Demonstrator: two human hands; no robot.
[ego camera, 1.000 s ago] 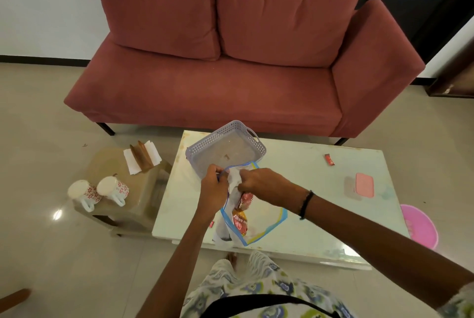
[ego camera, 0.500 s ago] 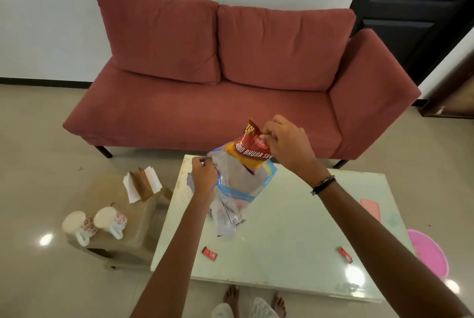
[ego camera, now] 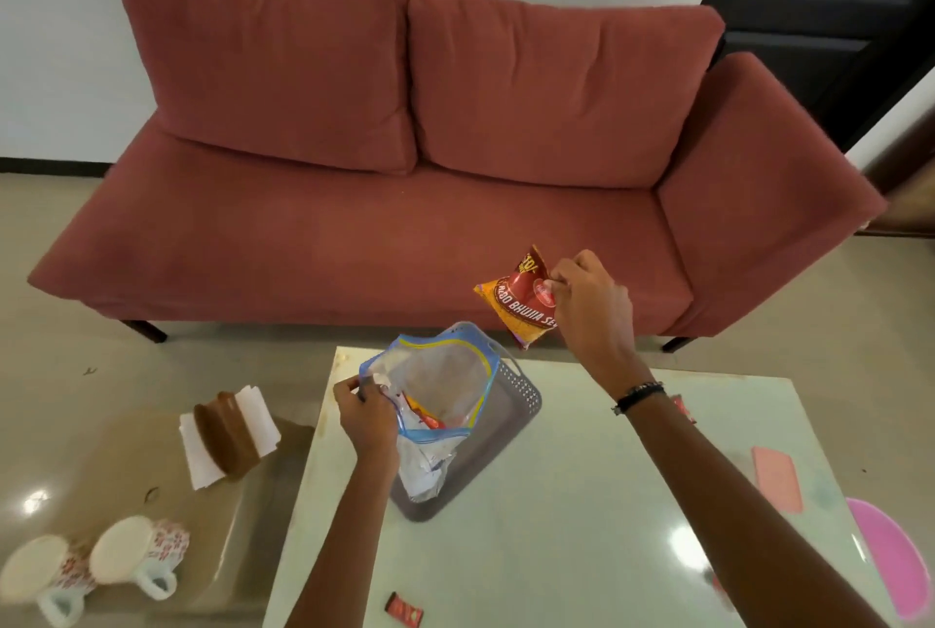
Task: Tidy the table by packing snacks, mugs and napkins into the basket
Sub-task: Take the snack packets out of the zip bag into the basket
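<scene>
Two hands are up over the far left part of the pale, glossy rectangular table (ego camera: 582,501). The left hand (ego camera: 365,417) pinches the near rim of a clear zip-top plastic bag with a blue and yellow seal strip (ego camera: 435,389), holding its mouth wide open; a few red and orange wrappers show inside, and the crumpled lower end of the bag hangs down into the grey perforated plastic basket (ego camera: 511,420). That basket sits near the table's far left corner, one handle end close to the far edge. The right hand (ego camera: 592,303) is raised beyond that far edge, fingers closed on the top of a red and orange snack packet (ego camera: 521,303) that hangs in the air in front of the rust-red fabric sofa (ego camera: 405,146) — well clear of bag and basket. Most of the tabletop to the right and toward the near side is open surface, with a small red wrapped sweet (ego camera: 403,608) by the near edge and a flat pink rectangular lid (ego camera: 776,478) toward the right edge. Left of the table stands a low brown stool (ego camera: 126,485) carrying white paper napkins in a brown holder (ego camera: 227,435) and two white floral mugs (ego camera: 96,564) lying on their sides — the mugs close to the stool's near edge.
</scene>
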